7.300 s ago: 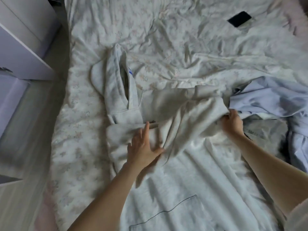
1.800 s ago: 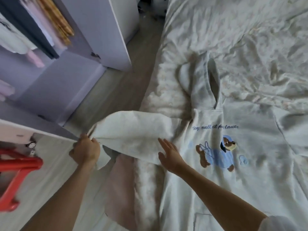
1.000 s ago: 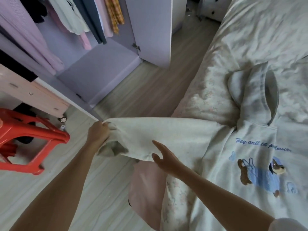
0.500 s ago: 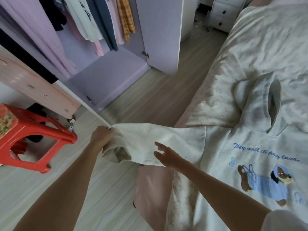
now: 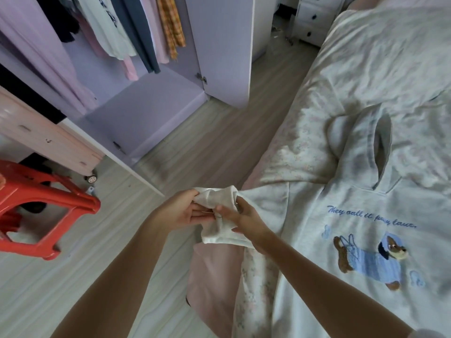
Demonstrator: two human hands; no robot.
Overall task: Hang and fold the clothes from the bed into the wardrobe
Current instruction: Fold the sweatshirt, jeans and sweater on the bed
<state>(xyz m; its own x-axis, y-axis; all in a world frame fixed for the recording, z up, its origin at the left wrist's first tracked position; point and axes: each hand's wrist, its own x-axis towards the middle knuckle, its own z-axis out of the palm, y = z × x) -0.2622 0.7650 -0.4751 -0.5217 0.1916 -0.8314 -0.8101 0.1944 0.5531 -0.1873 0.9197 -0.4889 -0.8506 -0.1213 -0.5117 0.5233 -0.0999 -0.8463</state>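
Off the bed's (image 5: 305, 147) left edge, above the floor, the left hand (image 5: 181, 211) and right hand (image 5: 240, 217) meet, both gripping the bunched sleeve (image 5: 217, 201) of the pale hoodie (image 5: 341, 240). That hoodie lies front-up on the bed, hood toward the headboard, sleeve stretching left into the fingers, with the open wardrobe (image 5: 146, 106) beyond

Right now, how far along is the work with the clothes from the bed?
Done: several clothes already hang in the open wardrobe. In hand: the hoodie lies face up on the bed, and the left hand and right hand both grip its sleeve beside the bed edge. Left: fold the hoodie and put it away.
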